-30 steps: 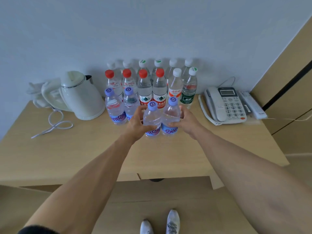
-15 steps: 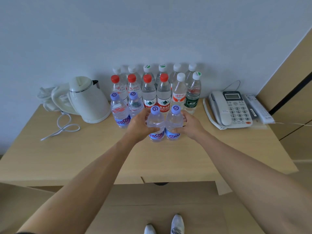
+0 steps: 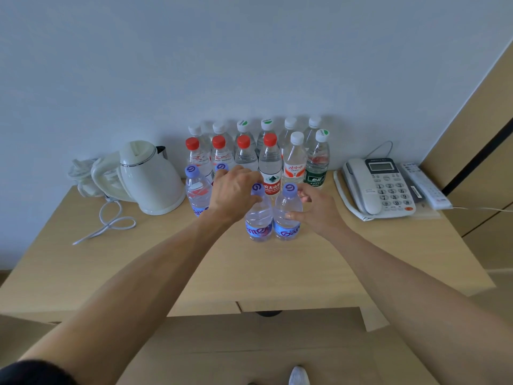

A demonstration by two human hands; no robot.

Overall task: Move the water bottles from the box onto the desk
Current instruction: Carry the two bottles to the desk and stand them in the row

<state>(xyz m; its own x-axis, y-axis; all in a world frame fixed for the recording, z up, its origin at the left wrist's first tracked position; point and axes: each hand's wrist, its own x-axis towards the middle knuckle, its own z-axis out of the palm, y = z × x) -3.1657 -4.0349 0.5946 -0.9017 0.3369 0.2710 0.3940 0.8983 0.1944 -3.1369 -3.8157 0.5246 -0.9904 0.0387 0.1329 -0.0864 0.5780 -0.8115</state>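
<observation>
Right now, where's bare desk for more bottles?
Free: the front strip of the desk ahead of the two purple-cap bottles, and the patch between them and the phone. Crowded: the bottle rows by the wall; the kettle and its cord at left.

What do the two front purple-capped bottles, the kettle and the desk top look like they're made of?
Front bottles: clear, thin glossy plastic, see-through walls with highlights, opaque purple caps.
Kettle: likely smooth cream plastic with soft sheen and a shiny metal-looking band under the lid.
Desk: pale wood-look surface, matte; probably laminate, though solid wood cannot be excluded.
</observation>
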